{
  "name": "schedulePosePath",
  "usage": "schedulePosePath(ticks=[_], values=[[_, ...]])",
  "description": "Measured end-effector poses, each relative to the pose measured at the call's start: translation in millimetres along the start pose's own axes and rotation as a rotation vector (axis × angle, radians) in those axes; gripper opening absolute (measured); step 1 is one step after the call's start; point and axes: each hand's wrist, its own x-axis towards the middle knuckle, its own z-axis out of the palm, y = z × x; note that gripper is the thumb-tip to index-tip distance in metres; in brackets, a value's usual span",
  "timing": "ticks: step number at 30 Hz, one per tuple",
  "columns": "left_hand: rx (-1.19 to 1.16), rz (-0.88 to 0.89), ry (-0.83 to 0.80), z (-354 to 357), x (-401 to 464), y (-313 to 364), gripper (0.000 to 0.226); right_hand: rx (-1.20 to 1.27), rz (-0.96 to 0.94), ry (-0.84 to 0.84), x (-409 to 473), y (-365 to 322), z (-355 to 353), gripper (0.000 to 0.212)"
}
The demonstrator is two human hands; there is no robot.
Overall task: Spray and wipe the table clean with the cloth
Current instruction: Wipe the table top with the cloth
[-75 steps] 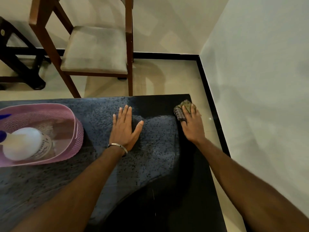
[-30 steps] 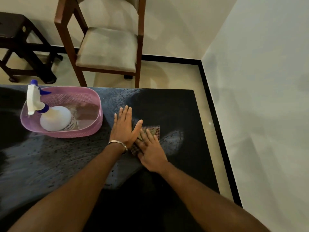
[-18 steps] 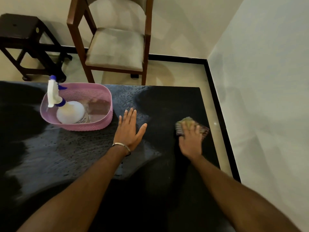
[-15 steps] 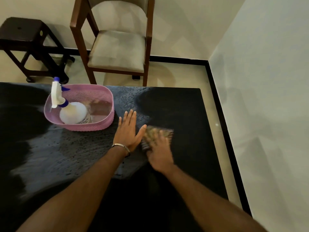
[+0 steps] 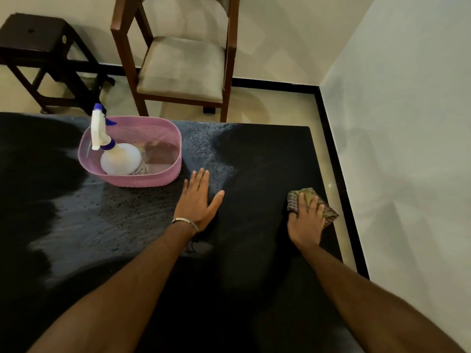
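Status: wiping in progress. The right hand (image 5: 307, 220) presses the cloth (image 5: 312, 202) flat against the table (image 5: 254, 289) at the right edge of the frame, close to the table's right border. Its grip is fingers laid nearly straight over the cloth, pressing down, not pinching. The left hand (image 5: 197, 202) lies flat at centre frame, fingers spread, palm on the table, holding nothing.

The bottle (image 5: 116, 151) stands in the basket (image 5: 142, 179) at upper left, untouched by either hand; spraying appears complete for this area.

Surface condition: a greyish, speckled film covers the left and centre of the table, running around the basket. The right portion and the near strip look uniformly dark, judged as already wiped. Remaining work: the filmed zone at left and centre, including beneath the basket.
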Motion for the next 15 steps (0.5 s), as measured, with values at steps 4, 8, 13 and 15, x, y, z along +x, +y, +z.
schedulePosePath(ticks=[4, 8, 13, 15], values=[[0.010, 0.018, -0.023, 4.2, -13.8, -1.5, 0.089, -0.026, -0.370, -0.066, -106.5, -73.4, 42.7, 0.073], [0.056, 0.041, -0.053, 7.7, -23.4, 2.4, 0.091, -0.106, -0.908, -0.374, -176.8, -90.4, 49.0, 0.072], [0.070, 0.044, -0.051, 9.2, -33.9, 3.5, 0.089, -0.168, -0.652, -0.144, -110.9, -1.6, 15.9, 0.073], [0.096, 0.067, -0.062, 8.9, -43.2, 5.0, 0.086, -0.186, -0.332, -0.079, -82.6, 31.6, -5.0, 0.071]])
